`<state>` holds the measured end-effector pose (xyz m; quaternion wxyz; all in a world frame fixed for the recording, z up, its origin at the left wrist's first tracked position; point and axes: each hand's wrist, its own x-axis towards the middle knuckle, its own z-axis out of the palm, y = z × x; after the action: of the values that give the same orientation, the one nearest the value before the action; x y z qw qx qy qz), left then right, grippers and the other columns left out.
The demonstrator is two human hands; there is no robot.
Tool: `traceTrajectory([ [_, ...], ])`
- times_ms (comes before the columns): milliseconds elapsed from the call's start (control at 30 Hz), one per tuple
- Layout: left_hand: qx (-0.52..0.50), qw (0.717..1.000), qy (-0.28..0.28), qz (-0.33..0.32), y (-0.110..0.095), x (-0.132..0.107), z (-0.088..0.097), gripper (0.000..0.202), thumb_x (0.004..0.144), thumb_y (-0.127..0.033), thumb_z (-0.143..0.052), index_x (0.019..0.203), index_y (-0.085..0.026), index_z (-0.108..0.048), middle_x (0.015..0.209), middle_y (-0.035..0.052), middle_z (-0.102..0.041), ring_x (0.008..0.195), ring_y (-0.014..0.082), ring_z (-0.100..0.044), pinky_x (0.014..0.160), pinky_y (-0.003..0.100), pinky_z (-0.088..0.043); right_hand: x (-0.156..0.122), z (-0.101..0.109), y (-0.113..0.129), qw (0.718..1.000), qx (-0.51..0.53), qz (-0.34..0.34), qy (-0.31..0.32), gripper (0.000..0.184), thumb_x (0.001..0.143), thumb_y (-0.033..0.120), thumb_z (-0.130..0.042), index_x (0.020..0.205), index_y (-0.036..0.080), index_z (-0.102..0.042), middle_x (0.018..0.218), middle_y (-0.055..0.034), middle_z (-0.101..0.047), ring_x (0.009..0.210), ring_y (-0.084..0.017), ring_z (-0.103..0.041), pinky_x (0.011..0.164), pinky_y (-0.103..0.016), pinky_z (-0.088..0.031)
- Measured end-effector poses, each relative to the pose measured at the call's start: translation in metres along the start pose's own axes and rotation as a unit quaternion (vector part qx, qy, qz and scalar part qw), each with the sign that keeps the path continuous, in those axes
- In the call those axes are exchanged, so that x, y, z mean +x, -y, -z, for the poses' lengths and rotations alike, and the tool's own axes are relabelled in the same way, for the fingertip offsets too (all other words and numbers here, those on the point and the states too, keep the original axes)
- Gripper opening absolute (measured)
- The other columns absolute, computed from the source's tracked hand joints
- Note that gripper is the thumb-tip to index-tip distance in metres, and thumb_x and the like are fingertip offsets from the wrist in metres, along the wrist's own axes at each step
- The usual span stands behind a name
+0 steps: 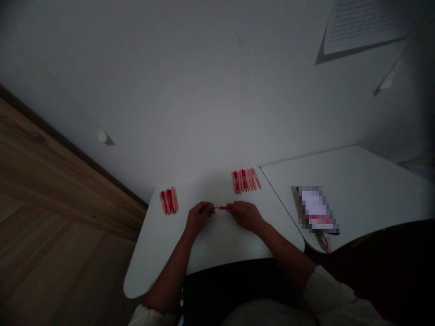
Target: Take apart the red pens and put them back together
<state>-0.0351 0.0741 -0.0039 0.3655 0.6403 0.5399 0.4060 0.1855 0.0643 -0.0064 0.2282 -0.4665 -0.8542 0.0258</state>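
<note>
My left hand [199,216] and my right hand [245,214] meet over the middle of a small white table [217,244]. Both are closed, each pinching one end of a thin red pen [222,208] held level between them. A small group of red and pink pens [169,200] lies to the left of my left hand. A larger row of several red and pink pens [246,179] lies at the table's far edge, just beyond my right hand.
A second white table [356,181] adjoins on the right, with a blurred-out phone-like object [317,210] on it and a cable by its near end. A white wall rises behind. Wooden floor [50,203] lies to the left.
</note>
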Motion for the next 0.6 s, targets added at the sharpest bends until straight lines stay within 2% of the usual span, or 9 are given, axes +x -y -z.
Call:
traceTrajectory([
  [167,0.004,1.000,-0.019,-0.001,0.000,0.001,0.001,0.031,0.081,-0.045,-0.053,0.087,-0.016,-0.063,0.069,0.0025,-0.066,0.060,0.0125,-0.058,0.059,0.024,-0.049,0.000,-0.001,-0.001,1.000,0.022,-0.001,-0.002,0.032,0.098,0.037,-0.033,0.109,0.022,-0.059,0.085,-0.0043,-0.064,0.076,-0.013,-0.058,0.066,-0.023,-0.037],
  [333,0.037,0.993,-0.110,-0.002,0.006,0.001,0.004,0.031,0.080,-0.045,-0.055,0.095,-0.018,-0.062,0.075,0.0027,-0.066,0.065,0.0141,-0.060,0.062,0.026,-0.050,0.001,-0.004,-0.002,0.999,0.037,-0.020,-0.025,0.032,0.098,0.037,-0.032,0.109,0.021,-0.058,0.088,-0.0048,-0.065,0.078,-0.014,-0.060,0.068,-0.023,-0.039],
  [467,0.138,0.975,-0.166,-0.042,0.012,0.003,0.012,0.028,0.081,-0.041,-0.055,0.096,-0.019,-0.064,0.092,0.0066,-0.066,0.080,0.0182,-0.062,0.074,0.031,-0.050,0.000,-0.005,-0.003,0.998,0.052,-0.011,-0.039,0.034,0.098,0.038,-0.032,0.110,0.020,-0.058,0.090,-0.0056,-0.065,0.081,-0.014,-0.060,0.070,-0.023,-0.040],
  [600,0.265,0.943,-0.183,-0.085,0.019,0.008,0.026,0.028,0.084,-0.033,-0.048,0.097,-0.016,-0.066,0.093,0.0104,-0.065,0.088,0.0226,-0.060,0.083,0.037,-0.046,-0.001,-0.006,-0.003,0.998,0.052,-0.003,-0.039,0.035,0.098,0.039,-0.032,0.108,0.019,-0.058,0.087,-0.0049,-0.065,0.079,-0.014,-0.059,0.069,-0.023,-0.040],
])
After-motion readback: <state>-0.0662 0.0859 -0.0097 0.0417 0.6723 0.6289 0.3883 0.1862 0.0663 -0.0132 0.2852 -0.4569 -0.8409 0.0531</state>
